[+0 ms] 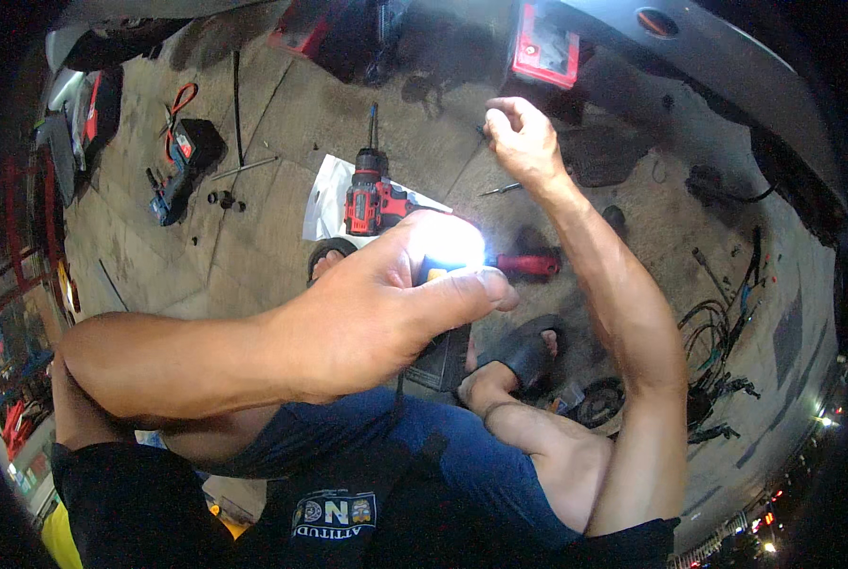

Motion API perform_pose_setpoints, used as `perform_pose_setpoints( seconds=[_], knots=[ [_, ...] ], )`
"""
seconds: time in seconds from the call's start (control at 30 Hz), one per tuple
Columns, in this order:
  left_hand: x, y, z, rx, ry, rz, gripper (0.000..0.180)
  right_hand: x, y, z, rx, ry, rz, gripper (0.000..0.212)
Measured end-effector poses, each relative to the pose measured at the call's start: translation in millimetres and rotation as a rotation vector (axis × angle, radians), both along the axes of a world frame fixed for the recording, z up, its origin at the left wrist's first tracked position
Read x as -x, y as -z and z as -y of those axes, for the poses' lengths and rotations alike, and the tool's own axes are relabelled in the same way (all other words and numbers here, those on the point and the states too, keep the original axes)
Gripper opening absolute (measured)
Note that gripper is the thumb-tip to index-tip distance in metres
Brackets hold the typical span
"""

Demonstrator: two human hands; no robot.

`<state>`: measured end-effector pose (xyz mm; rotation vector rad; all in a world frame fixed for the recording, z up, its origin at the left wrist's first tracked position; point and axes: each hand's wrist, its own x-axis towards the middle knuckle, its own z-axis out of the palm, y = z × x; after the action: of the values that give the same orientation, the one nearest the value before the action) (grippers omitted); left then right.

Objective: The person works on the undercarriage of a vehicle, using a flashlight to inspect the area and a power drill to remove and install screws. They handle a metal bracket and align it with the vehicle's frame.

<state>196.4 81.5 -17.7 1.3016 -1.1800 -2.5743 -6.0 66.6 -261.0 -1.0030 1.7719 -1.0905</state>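
My left hand (372, 318) is raised in the middle of the view, thumb and fingers closed around a small lit flashlight (435, 269). Its white glare washes out part of the fingers. Farther off to the right, my right hand (524, 144) has its fingers bent together over the ground. A small dark thing shows at its fingertips, too small to name. Beyond my left hand, a red and black cordless drill (365, 201) with a long bit lies partly on a white sheet or bag (323, 201). A red handle (530, 265) shows just past my left thumb.
A vehicle's bumper (709, 66) overhangs the far right. Beneath it stands a box with a red lid (544, 52). A blue power tool (179, 171), small sockets (225, 201) and a thin rod (244, 168) lie left. Black cables (713, 332) are at the right.
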Motion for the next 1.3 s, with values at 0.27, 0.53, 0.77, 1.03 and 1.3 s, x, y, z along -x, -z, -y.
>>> perform_pose_setpoints(
  seconds=[0.27, 0.53, 0.77, 1.03, 1.3],
  knots=[
    [3, -8, 4, 0.038, -0.056, -0.026, 0.024, 4, 2, -14, 0.012, -0.105, -0.136, 0.026],
    [4, -14, 6, 0.031, -0.318, -0.047, 0.026, 1, 5, -17, -0.099, -0.143, -0.035, 0.026],
    [4, -15, 6, 0.024, -0.314, -0.054, 0.030, -2, 8, -18, -0.088, -0.144, -0.032, 0.026],
    [3, -16, 6, -0.102, -0.341, 0.034, 0.035, -3, -8, -19, -0.164, -0.192, -0.077, 0.034],
    [6, -4, 9, -0.136, -0.255, 0.092, 0.036, -3, -51, -28, -0.133, -0.251, -0.097, 0.035]
  ],
)
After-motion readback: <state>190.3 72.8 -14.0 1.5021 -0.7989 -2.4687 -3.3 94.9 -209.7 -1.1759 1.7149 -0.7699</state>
